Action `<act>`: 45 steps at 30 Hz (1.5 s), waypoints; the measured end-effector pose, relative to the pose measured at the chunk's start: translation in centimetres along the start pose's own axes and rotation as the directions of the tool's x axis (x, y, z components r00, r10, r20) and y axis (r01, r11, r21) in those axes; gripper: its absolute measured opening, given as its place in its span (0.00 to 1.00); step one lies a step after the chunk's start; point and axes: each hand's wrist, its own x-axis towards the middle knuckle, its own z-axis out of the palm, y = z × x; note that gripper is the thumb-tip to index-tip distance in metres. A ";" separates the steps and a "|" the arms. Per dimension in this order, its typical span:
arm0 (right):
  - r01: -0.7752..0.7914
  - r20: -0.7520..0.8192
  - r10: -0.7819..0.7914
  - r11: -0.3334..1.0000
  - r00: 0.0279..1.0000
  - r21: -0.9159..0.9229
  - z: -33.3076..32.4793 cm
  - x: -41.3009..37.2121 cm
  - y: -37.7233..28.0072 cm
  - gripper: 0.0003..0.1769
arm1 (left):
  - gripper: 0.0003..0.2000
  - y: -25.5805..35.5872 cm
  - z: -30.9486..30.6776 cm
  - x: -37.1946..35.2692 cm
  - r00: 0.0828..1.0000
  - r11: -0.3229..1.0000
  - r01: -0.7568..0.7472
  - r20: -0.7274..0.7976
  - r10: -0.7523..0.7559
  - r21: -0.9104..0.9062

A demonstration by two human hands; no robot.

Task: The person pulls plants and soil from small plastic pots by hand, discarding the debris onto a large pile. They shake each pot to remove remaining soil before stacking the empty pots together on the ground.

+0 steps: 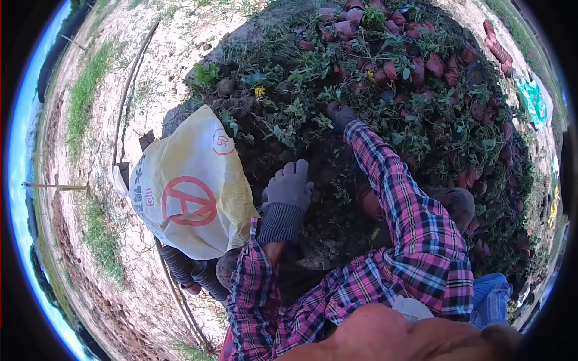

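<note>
The left hand [289, 183], in a grey glove, is laid on the dark soil [328, 225] in front of the person. Its fingers [293, 169] lie side by side, bent slightly down onto the earth, and nothing is seen gripped in them. The right hand [342, 114], also gloved, is stretched forward on a plaid sleeve [397, 198] into the bed of seedlings [301, 111]. It is half buried in leaves, so it cannot be told whether its fingers are apart or closed on a stem.

The seedlings stand close together just around and beyond the right hand. Many are set in reddish nursery bags [435, 65], which are packed side by side and partly hidden by foliage. A yellow flower [259, 91] shows to the left of them.

The plants are judged light but fragile, with thin stems and soft leaves that would bruise or snap if pinched. A bag is likely limp, its earth loose and crumbly, so it is better taken low around its body, with the base supported, than lifted by the stem.

A pale yellow sack [192, 186] with a red mark stands just left of the left hand, and dark stacked pots [180, 268] lie below it.
</note>
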 end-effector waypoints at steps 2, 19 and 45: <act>-0.059 0.190 0.002 0.955 0.982 0.291 -4.5 -5.2 -1.7 0.20 | 0.23 0.3 -0.1 0.1 0.999 0.999 0.032 0.013 -0.033 0.028; 0.394 0.437 -0.587 0.798 0.682 0.456 -17.1 -27.3 -6.1 0.21 | 0.29 3.8 1.2 2.8 0.977 0.025 -0.167 -0.162 0.138 -0.986; 0.106 0.060 -0.332 0.461 0.941 0.881 -13.5 -25.0 -6.9 0.15 | 0.33 3.4 3.2 4.8 0.968 0.353 -0.245 -0.245 0.048 -0.903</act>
